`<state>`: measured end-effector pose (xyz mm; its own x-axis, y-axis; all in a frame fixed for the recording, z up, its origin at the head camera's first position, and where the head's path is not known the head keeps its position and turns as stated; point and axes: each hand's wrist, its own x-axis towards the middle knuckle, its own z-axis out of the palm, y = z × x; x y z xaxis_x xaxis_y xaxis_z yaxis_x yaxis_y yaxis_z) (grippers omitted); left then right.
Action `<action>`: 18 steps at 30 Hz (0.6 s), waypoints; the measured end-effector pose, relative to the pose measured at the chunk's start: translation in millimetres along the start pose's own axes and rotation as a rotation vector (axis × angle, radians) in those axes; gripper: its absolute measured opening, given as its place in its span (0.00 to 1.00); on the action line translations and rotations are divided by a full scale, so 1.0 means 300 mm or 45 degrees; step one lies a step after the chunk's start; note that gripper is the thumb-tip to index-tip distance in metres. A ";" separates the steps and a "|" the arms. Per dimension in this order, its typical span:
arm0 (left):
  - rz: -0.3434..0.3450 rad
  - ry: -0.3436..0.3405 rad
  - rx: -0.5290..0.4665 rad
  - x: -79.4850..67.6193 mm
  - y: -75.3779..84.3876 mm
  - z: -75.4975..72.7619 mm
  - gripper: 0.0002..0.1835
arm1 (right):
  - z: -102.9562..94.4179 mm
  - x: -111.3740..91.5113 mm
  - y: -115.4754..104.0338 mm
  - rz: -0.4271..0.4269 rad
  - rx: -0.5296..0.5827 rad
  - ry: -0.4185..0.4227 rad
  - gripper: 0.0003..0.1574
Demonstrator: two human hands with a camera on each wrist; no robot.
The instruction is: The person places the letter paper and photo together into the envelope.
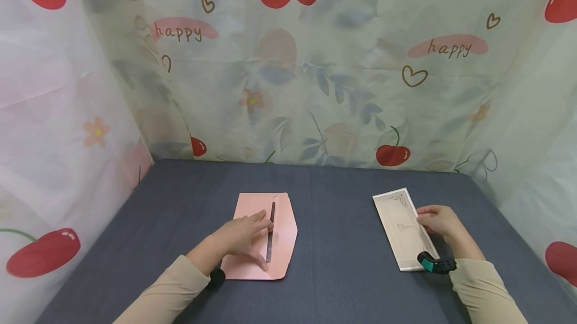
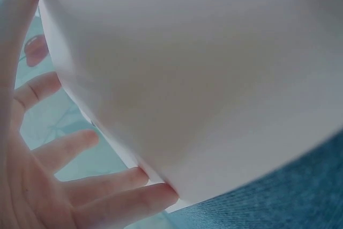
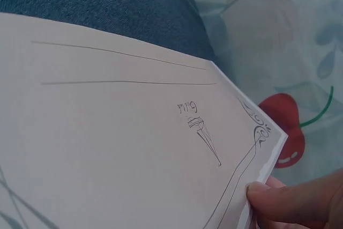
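Observation:
A pink envelope (image 1: 250,206) lies on the dark table with its flap (image 1: 288,236) spread toward the right. Along the flap's base runs a narrow dark slit (image 1: 271,234). My left hand (image 1: 245,236) rests over the envelope, fingers spread and fingertips at the slit. In the left wrist view, fingertips (image 2: 166,194) touch the pale envelope's edge. On the right side of the table, my right hand (image 1: 444,221) pinches the long edge of a cream card (image 1: 401,229). Line borders, a corner scroll and a small drawing (image 3: 201,132) are printed on that card.
The dark cloth-covered table (image 1: 333,244) stretches between the envelope and the card. A fruit-patterned curtain (image 1: 315,88) hangs behind it and along both sides. A black band with a teal face (image 1: 436,263) is worn on the right wrist, overlapping the card's lower corner.

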<state>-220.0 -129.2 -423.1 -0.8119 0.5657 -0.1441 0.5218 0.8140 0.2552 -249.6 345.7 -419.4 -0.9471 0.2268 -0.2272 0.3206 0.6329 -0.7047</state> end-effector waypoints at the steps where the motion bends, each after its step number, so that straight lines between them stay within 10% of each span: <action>1: 0.002 0.000 -0.003 0.000 0.000 0.000 0.46 | -0.001 -0.002 -0.003 -0.006 -0.002 0.000 0.23; 18: 0.012 0.012 -0.026 -0.003 0.005 -0.005 0.45 | 0.013 0.055 0.008 -0.050 0.023 0.003 0.29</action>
<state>-218.9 -128.6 -421.2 -0.8093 0.5722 -0.1327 0.5242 0.8055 0.2763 -264.4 348.1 -427.4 -0.9588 0.2043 -0.1976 0.2832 0.6278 -0.7250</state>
